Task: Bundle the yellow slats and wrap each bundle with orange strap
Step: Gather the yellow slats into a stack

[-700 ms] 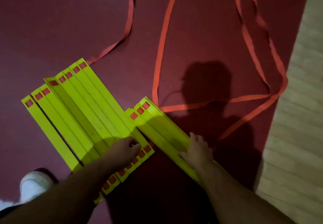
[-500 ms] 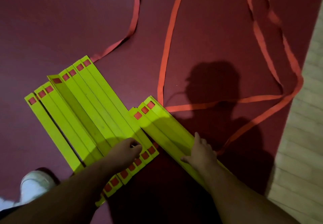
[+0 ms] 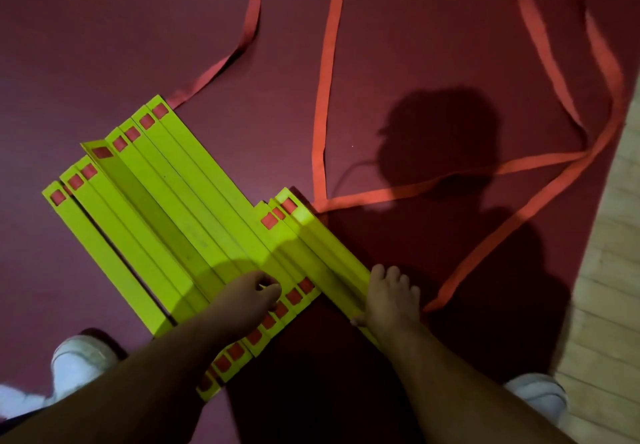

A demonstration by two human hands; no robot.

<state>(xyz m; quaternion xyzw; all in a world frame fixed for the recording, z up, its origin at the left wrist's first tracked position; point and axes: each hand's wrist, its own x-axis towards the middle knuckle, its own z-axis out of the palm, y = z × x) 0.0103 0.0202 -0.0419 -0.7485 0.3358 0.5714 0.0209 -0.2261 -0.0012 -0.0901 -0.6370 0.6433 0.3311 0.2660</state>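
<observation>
Maroon mat (image 3: 138,45) underfoot | yellow slats (image 3: 214,208) fanned flat at left | orange strap (image 3: 325,97) looping loose beyond | smaller stack (image 3: 311,246) touching them on the right | left hand (image 3: 247,299) curled, pinching slats' near ends | right hand (image 3: 389,296) gripping stack's near end

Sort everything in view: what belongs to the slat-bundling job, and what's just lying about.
Job: yellow slats, orange strap, left hand, right hand, both on the slats.
Lying about: white shoes, maroon mat, wooden floor.
</observation>
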